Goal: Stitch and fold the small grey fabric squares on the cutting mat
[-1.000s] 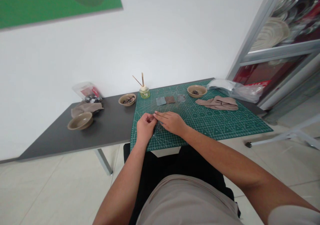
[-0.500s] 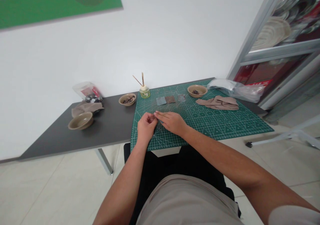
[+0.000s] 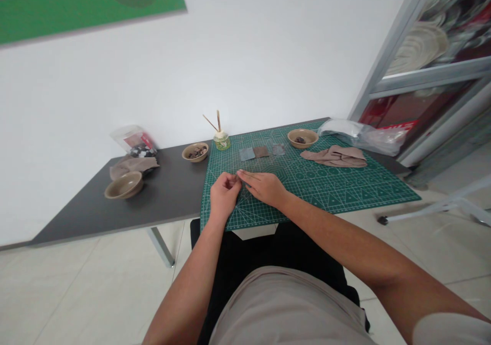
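Over the front part of the green cutting mat (image 3: 337, 186), my left hand (image 3: 224, 191) and my right hand (image 3: 264, 188) meet at the fingertips. Both are closed in a pinch, and whatever lies between the fingers is too small to make out. Beyond them on the mat lie a pale blue square (image 3: 247, 154), a brown square (image 3: 261, 152) touching it, and a clear square piece (image 3: 279, 149) a little to the right.
Behind stand a reed diffuser (image 3: 222, 141), a bowl of dark pieces (image 3: 195, 152) and another bowl (image 3: 303, 138). A brown cloth (image 3: 337, 156) and plastic bag (image 3: 360, 136) lie right. At left are a tan bowl (image 3: 124, 185), a cloth (image 3: 132, 166) and a plastic container (image 3: 134, 139).
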`<action>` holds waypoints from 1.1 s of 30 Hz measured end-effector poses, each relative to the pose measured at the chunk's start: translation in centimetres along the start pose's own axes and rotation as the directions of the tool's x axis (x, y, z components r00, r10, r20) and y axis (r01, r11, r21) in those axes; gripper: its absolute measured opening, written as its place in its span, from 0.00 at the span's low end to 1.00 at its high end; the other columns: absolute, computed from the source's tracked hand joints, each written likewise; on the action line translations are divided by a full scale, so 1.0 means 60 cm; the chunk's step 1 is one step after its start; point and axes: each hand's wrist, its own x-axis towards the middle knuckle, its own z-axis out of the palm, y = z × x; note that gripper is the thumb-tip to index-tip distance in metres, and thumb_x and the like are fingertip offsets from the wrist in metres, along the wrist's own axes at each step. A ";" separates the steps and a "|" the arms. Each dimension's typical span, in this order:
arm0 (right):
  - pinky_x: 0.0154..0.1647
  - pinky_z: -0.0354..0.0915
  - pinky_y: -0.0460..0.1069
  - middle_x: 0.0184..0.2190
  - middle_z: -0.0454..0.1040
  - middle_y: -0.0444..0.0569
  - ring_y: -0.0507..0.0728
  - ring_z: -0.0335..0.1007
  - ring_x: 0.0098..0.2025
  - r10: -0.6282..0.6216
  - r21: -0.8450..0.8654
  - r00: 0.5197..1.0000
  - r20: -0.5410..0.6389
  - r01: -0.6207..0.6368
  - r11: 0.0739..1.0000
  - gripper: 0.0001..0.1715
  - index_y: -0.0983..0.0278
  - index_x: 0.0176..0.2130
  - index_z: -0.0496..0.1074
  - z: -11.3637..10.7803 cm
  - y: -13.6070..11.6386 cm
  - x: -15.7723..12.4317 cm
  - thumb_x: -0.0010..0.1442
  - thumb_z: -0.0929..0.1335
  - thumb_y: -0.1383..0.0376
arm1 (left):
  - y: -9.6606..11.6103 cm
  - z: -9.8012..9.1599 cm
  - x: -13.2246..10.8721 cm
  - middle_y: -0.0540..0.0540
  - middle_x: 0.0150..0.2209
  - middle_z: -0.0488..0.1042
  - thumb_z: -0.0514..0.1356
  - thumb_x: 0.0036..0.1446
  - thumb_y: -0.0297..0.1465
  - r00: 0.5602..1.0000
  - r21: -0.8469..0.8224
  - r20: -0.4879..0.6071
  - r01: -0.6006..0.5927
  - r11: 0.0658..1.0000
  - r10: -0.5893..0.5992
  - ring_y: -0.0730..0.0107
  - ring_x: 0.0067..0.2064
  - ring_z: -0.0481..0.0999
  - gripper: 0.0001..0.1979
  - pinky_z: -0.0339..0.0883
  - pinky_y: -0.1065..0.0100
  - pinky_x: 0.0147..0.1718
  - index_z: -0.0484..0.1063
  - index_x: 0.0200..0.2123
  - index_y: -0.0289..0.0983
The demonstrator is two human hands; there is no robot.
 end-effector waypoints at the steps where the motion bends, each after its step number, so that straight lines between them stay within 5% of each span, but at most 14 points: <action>1: 0.55 0.72 0.51 0.59 0.72 0.55 0.56 0.74 0.56 -0.022 0.002 1.000 0.001 0.022 1.000 0.25 0.68 0.60 0.68 0.000 0.001 0.000 0.65 0.64 0.71 | -0.001 0.000 0.001 0.56 0.23 0.66 0.62 0.53 0.31 1.000 0.019 0.006 -0.004 1.000 0.004 0.75 0.26 0.63 0.09 0.57 0.72 0.28 0.64 0.24 0.39; 9: 0.50 0.75 0.52 0.54 0.77 0.56 0.58 0.78 0.50 0.103 0.010 0.995 0.019 -0.103 0.995 0.25 0.68 0.61 0.67 0.000 -0.003 0.002 0.66 0.64 0.70 | -0.001 0.000 0.000 0.53 0.27 0.74 0.64 0.54 0.35 1.000 -0.113 0.012 0.023 0.993 -0.022 0.74 0.28 0.69 0.10 0.62 0.71 0.31 0.67 0.26 0.39; 15: 0.55 0.72 0.52 0.59 0.72 0.56 0.57 0.74 0.56 0.015 0.016 1.000 0.002 -0.015 1.000 0.23 0.68 0.59 0.69 -0.002 -0.004 0.002 0.67 0.63 0.70 | 0.000 -0.002 0.002 0.55 0.23 0.68 0.62 0.54 0.30 1.000 -0.022 0.021 -0.014 1.000 0.015 0.75 0.25 0.64 0.08 0.58 0.72 0.27 0.66 0.25 0.39; 21: 0.48 0.75 0.50 0.53 0.78 0.56 0.58 0.79 0.49 0.133 -0.006 0.989 0.059 -0.133 0.991 0.25 0.70 0.61 0.67 -0.005 -0.006 0.005 0.66 0.64 0.69 | -0.009 0.001 0.005 0.52 0.28 0.76 0.65 0.53 0.34 0.999 -0.202 0.036 0.022 0.979 -0.015 0.73 0.29 0.71 0.10 0.64 0.70 0.32 0.66 0.26 0.39; 27: 0.55 0.72 0.51 0.58 0.74 0.55 0.57 0.75 0.55 0.065 0.017 0.997 0.037 -0.066 0.998 0.23 0.66 0.60 0.69 -0.006 -0.008 0.005 0.66 0.63 0.70 | -0.011 0.000 0.007 0.53 0.25 0.72 0.63 0.53 0.31 0.999 -0.101 0.036 0.006 0.995 -0.002 0.73 0.27 0.69 0.08 0.62 0.70 0.30 0.67 0.26 0.39; 33: 0.48 0.73 0.52 0.52 0.78 0.56 0.59 0.79 0.47 0.176 0.032 0.980 0.097 -0.180 0.983 0.24 0.69 0.60 0.69 -0.008 -0.006 0.007 0.66 0.63 0.69 | -0.009 0.001 0.006 0.51 0.31 0.76 0.66 0.52 0.32 0.999 -0.254 0.008 -0.049 0.966 0.053 0.72 0.34 0.74 0.10 0.67 0.68 0.38 0.65 0.27 0.39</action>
